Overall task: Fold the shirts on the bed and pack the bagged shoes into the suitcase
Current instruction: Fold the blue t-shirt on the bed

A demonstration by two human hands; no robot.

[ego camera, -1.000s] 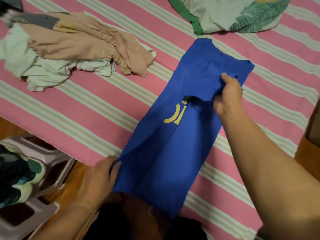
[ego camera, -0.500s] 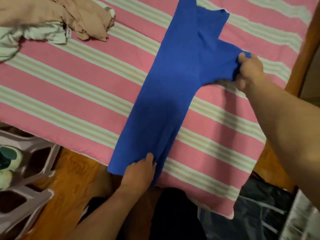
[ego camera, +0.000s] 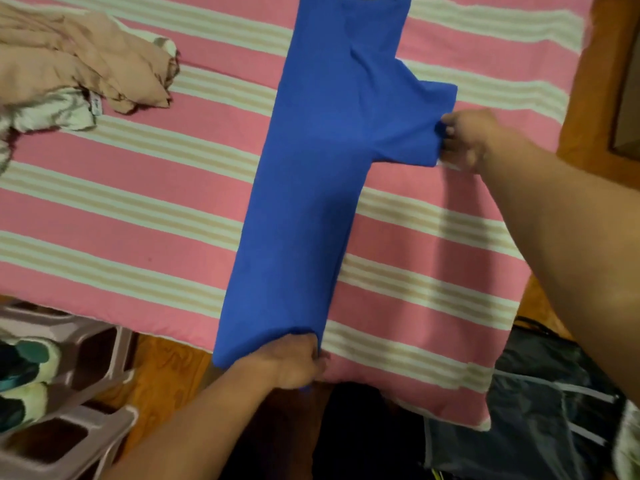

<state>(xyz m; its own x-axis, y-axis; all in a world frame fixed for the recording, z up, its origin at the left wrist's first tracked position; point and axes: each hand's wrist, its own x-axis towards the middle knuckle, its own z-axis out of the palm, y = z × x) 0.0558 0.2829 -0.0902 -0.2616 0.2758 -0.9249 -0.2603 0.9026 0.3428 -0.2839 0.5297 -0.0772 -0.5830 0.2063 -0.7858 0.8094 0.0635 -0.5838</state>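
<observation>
Since half a second ago, sleeve drawn further out to the right. My right hand [ego camera: 464,140] pinches the sleeve edge of the blue shirt [ego camera: 311,174]; my left hand [ego camera: 294,362] grips its hem at the bed [ego camera: 138,216] edge. Shirt lies flat, folded lengthwise, on the striped cover.

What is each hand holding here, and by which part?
Both hold the blue shirt: the right hand pinches the sleeve's end, and the left hand grips the bottom hem.

Shirt [ego camera: 311,202] mid-bed [ego camera: 138,220]; clothes pile [ego camera: 79,64] left; rack [ego camera: 86,393] below-left.
</observation>
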